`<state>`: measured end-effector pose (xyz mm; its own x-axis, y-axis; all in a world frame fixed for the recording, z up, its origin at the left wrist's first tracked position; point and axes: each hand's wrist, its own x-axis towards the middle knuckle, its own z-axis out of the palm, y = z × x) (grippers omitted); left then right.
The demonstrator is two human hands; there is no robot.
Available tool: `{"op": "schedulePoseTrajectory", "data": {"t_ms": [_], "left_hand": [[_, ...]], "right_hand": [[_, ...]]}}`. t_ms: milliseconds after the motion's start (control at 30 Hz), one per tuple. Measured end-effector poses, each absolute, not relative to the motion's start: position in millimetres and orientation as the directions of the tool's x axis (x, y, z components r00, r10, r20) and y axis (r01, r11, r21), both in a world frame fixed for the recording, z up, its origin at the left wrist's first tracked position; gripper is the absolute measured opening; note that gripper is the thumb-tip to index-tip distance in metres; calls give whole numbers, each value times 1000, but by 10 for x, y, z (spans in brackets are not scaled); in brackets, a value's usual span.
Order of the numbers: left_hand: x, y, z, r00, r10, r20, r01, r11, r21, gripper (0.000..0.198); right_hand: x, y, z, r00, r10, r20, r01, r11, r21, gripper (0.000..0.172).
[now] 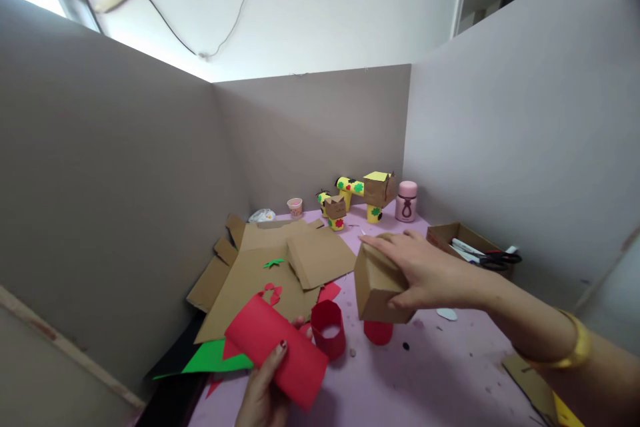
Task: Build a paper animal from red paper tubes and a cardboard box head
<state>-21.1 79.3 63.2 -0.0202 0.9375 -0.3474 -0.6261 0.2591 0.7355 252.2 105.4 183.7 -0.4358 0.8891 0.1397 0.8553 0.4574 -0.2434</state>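
My left hand is closed around a long red paper tube, tilted over the front of the table. My right hand grips a small brown cardboard box from above, thumb on the near side and fingers across the top. Under the box shows part of a red paper piece; whether they touch I cannot tell. Between my hands a short red paper ring stands upright on the table. Red paper scraps and a green paper cutout lie on the cardboard.
Flat cardboard sheets cover the table's left side, with green paper at the near edge. Yellow spotted paper animals and a pink bottle stand at the back. An open box with scissors sits right. Grey partitions enclose the table.
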Motion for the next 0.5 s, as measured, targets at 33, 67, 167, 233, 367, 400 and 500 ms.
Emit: {"op": "schedulePoseTrajectory", "data": {"t_ms": [33,67,167,233,367,400,500], "left_hand": [[-208,770,633,-37,933,-357,-631,255,733,57],[-204,745,634,-51,931,-361,-634,249,732,54],[-193,665,633,-72,916,-395,-645,259,718,49],[-183,624,622,-78,897,-436,-646,287,707,48],[-141,610,581,-73,885,-461,-641,313,701,49],[-127,619,574,-66,884,-463,-644,317,696,49],[-106,651,569,-51,881,-471,-660,324,678,52]], "right_hand": [[2444,1092,1854,-482,867,125,834,498,-239,94],[2378,1130,1859,-518,848,112,816,529,-234,96],[2258,1224,1833,-585,808,79,783,587,-204,100],[2220,1267,1806,-605,794,64,775,605,-180,103],[2166,1322,1764,-601,796,70,782,604,-156,105],[2152,1334,1757,-599,797,73,783,603,-152,105],[2115,1369,1748,-602,795,74,783,606,-141,104]]}}
